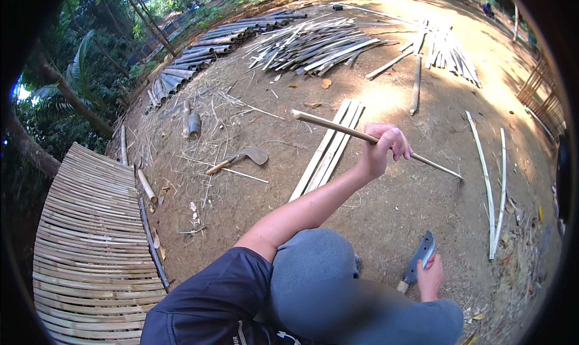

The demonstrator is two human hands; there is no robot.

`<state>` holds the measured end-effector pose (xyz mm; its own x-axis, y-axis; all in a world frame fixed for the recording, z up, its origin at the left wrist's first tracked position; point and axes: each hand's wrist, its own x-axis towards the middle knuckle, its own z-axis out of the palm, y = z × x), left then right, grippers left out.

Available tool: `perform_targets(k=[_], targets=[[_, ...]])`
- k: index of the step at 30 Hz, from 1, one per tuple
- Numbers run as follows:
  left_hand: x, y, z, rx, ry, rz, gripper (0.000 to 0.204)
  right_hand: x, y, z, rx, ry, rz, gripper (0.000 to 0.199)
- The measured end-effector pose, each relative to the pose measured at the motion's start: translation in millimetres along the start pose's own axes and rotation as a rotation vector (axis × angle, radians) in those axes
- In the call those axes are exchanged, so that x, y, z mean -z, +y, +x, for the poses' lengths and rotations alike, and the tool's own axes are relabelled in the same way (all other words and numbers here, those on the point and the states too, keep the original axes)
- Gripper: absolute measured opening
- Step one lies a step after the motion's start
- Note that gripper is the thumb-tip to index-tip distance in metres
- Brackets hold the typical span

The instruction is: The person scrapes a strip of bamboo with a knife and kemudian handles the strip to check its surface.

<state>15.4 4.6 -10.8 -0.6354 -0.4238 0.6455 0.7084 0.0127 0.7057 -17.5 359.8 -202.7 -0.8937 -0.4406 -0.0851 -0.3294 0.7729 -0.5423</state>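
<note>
My left hand (pixel 386 147) reaches forward, its fingers closed around a long, thin bamboo strip (pixel 329 123). The strip slants from upper left down to the right, and its far right tip comes near the ground. Low on the right, beside my bent knee, my right hand (pixel 430 280) grips a broad dark-bladed machete (pixel 417 262) by the blade's edge. Its pale handle (pixel 403 286) points down toward my leg, partly hidden. Several split bamboo slats (pixel 329 149) lie side by side on the ground beyond my left forearm.
A hooked blade tool (pixel 256 156) with a wooden handle lies left of centre. A slatted bamboo platform (pixel 90 236) fills the lower left. Farther off are split bamboo strips (pixel 313 43) and dark bamboo poles (pixel 199 56). Two pale strips (pixel 485 170) lie at right.
</note>
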Motion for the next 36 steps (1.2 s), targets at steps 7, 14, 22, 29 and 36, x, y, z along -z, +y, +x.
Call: perform_targets(k=[7,14,22,29,36], targets=[[-8,14,-8,0.035,0.002,0.104,0.04,-82,77,-106,-0.219,-0.099,0.032,0.068],[-20,13,-5,0.03,0.023,0.039,0.036,-83,71,-79,-0.349,-0.385,-0.086,0.067],[-10,52,12,0.004,0.219,0.051,0.025,-88,133,-55,-0.552,-0.217,0.316,0.043],[-5,58,33,-0.124,0.39,0.052,0.051,38,65,-15,-0.372,-0.02,0.616,0.023],[-27,66,24,-0.08,0.383,0.088,0.042,139,-68,36,0.121,-0.098,0.658,0.022]])
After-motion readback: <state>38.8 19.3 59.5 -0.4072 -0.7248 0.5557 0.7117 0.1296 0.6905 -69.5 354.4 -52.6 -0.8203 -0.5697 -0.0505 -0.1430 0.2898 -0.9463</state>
